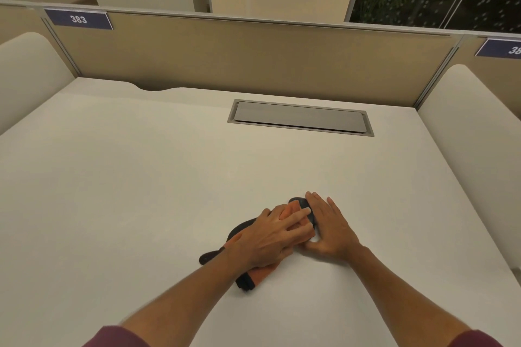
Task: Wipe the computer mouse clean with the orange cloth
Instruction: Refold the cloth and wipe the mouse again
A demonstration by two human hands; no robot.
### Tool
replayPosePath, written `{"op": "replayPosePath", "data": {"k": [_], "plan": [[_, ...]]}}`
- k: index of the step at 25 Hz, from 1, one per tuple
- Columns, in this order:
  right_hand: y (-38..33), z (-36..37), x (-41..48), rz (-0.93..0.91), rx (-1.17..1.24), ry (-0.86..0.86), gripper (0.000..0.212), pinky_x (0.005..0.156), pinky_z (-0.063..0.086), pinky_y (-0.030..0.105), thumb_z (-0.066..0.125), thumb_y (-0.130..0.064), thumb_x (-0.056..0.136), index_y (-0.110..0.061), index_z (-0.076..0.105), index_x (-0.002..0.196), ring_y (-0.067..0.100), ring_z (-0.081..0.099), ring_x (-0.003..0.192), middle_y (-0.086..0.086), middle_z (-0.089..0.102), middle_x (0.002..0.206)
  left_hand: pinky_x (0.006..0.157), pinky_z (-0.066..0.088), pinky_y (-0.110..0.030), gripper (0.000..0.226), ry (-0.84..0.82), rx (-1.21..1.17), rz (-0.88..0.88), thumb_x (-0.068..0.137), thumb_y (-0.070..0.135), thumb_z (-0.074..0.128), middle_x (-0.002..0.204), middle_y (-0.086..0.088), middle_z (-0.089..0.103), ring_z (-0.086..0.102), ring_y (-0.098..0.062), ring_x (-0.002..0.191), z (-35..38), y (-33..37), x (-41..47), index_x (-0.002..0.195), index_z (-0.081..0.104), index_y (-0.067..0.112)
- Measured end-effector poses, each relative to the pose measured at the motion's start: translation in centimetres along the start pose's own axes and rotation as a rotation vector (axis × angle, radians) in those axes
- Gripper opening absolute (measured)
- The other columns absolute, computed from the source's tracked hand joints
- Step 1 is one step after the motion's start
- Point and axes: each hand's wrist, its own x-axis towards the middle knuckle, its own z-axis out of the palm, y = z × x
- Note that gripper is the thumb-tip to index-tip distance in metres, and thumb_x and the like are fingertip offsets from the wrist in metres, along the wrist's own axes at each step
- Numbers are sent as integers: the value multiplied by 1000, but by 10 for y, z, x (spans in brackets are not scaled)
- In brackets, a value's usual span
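Left hand (270,236) flat, fingers spread, pressing orange cloth (261,273) onto computer mouse (300,202). Right hand (330,229) cups mouse's right side, thumb curled round its rear. Mouse on desk (169,177), centre-front, mostly hidden; only dark front end shows. Cloth partly hidden under left hand and wrist.

before us the dark-trimmed orange cloth (262,273) lies crumpled on the white desk (169,177), its far end draped over our dark computer mouse (299,202).

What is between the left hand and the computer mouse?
The orange cloth: in the head view, the left hand presses it onto the mouse.
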Motion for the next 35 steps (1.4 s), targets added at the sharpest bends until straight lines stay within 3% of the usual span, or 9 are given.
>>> {"op": "replayPosePath", "data": {"k": [6,10,14,16,20,26,29,32,35], "plan": [[-1,0,1,6,-16,-23,113,122,0,36,60,-74,74,-15,7,154,6,1,148,-10,9,158,73,53,-43,34,55,137,107,95,25,55,150,0,40,51,-38,122,1,2,-5,128,50,27],[0,1,0,15,-32,5,110,122,2,37,54,-78,75,-15,9,154,7,4,148,-4,15,161,73,52,-41,32,46,126,103,95,25,52,147,-1,44,52,-37,121,-2,-9,-15,127,52,30],[-1,2,0,19,-25,17,112,122,2,38,52,-83,72,-19,10,154,6,4,148,-3,16,161,70,53,-41,36,103,36,-128,92,23,39,145,-3,48,55,-36,116,-3,-12,-19,124,55,25],[-1,2,1,17,-20,11,111,122,2,38,52,-83,72,-21,9,154,5,3,148,-3,15,161,74,53,-42,42,147,-36,-226,89,23,43,148,-4,44,51,-36,121,-4,-9,-11,130,50,27],[-1,1,1,11,-9,14,108,122,3,38,51,-83,73,-24,9,153,4,3,148,-7,14,161,77,53,-47,53,77,-87,-213,86,21,52,154,-2,34,43,-38,127,1,2,4,136,40,35],[-2,2,0,36,-18,21,114,121,-2,32,51,-86,70,-20,10,154,2,2,147,-16,9,156,81,52,-46,45,23,-193,-122,90,30,41,150,-1,41,50,-36,120,12,-16,-17,134,44,36],[0,2,1,23,-51,1,115,121,-5,32,52,-84,70,-17,9,154,2,-2,147,-8,11,160,78,54,-42,48,123,-277,-327,84,24,49,145,-2,47,56,-34,111,11,-20,-22,132,49,30],[-1,1,1,21,-49,2,114,121,-4,33,51,-85,70,-20,8,154,2,-2,147,-10,11,160,93,49,-42,51,194,-428,-528,88,22,52,150,-4,43,51,-32,120,4,-14,-2,139,47,27],[-3,2,1,13,-8,22,108,122,4,39,54,-83,71,-25,13,152,6,6,148,-9,18,160,95,48,-45,54,88,-395,-459,88,22,51,153,-1,37,45,-31,126,-2,-9,21,142,44,29]]}}
